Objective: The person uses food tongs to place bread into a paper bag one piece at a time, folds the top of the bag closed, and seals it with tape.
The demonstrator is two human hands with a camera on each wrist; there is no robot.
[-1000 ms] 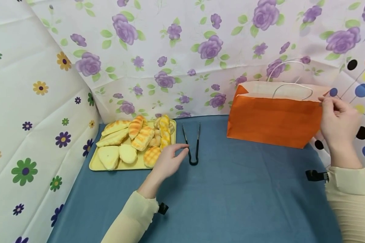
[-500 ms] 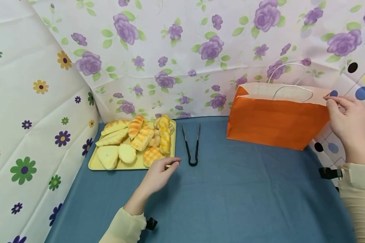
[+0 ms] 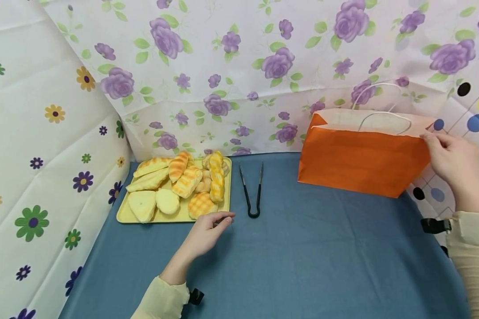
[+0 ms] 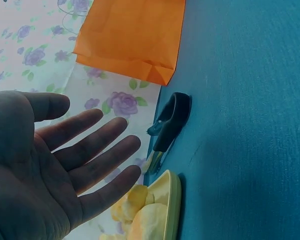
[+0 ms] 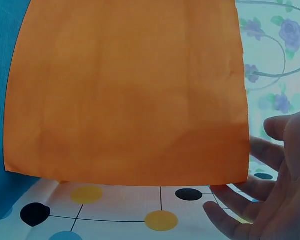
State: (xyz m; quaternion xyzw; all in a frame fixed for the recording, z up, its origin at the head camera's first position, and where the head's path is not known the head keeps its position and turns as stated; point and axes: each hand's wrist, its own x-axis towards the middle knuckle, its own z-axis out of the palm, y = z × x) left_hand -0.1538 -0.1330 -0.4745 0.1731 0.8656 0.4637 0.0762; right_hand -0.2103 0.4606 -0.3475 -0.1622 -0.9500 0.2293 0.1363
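My left hand (image 3: pixel 205 232) hovers over the cloth by the front right corner of the yellow tray (image 3: pixel 151 220). Its fingers are spread and nothing lies in the palm in the left wrist view. Several bread pieces (image 3: pixel 185 181) fill the tray. Just beyond that hand lie black-handled tongs (image 3: pixel 253 208), spread in a V with the tips pointing away. My right hand (image 3: pixel 455 164) is at the upper right corner of the upright orange paper bag (image 3: pixel 361 161). In the right wrist view, loosely bent fingers (image 5: pixel 262 190) reach behind the bag's edge, while the thumb stands apart from it.
A blue cloth (image 3: pixel 303 257) covers the table. White curtains with flowers (image 3: pixel 277 62) rise behind and to the left, and a dotted curtain (image 3: pixel 477 122) hangs on the right. The bag's white rope handles (image 3: pixel 383 113) stand up from its mouth.
My left hand has drawn back from the tongs, toward the lower left. My right hand moved right with the bag's edge, widening its mouth, then shifted slightly back left.
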